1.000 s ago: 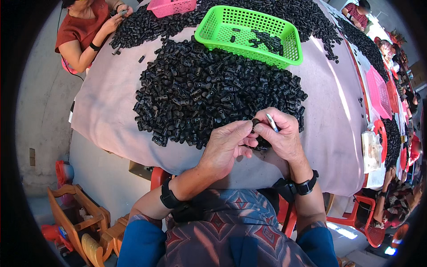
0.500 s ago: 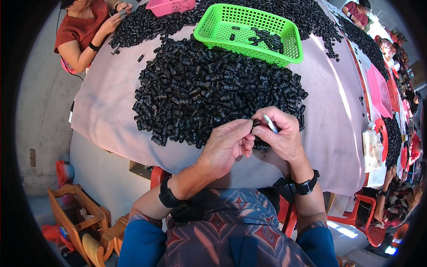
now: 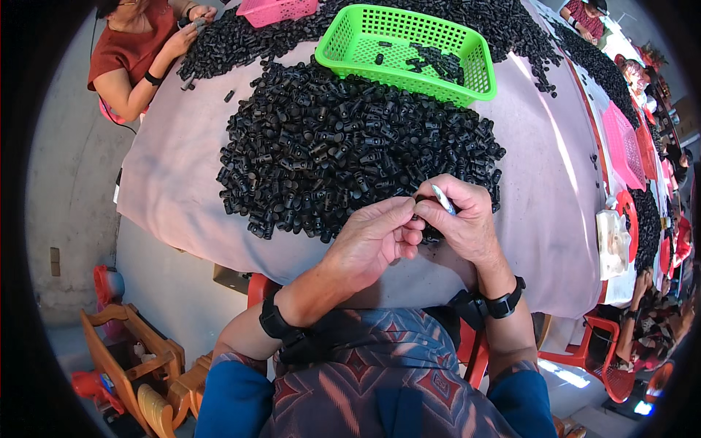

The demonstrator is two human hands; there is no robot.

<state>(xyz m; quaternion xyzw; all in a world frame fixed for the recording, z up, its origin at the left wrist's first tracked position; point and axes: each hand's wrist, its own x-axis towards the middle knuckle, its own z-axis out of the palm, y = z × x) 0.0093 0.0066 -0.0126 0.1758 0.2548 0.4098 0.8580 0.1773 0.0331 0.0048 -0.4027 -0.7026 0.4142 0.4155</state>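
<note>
Over the near edge of a heap of small black plastic parts (image 3: 328, 146), my two hands meet. My left hand (image 3: 376, 237) pinches a small black part between thumb and forefinger, most of it hidden by the fingers. My right hand (image 3: 461, 219) is closed around a slim, silvery pointed tool (image 3: 442, 198), its kind unclear, whose end sticks up between thumb and forefinger. The right fingertips press against the same black part, touching the left ones.
A green plastic basket (image 3: 405, 84) with several black parts in it stands behind the heap. Pink cloth (image 3: 540, 219) covers the table. A co-worker in a red top (image 3: 128, 55) handles parts at the far left. A pink basket (image 3: 622, 150) lies at right, a wooden chair (image 3: 135, 343) at lower left.
My hands stay together at nearly the same spot, with the fingers shifting slightly around the black part. Less of the part shows now.
</note>
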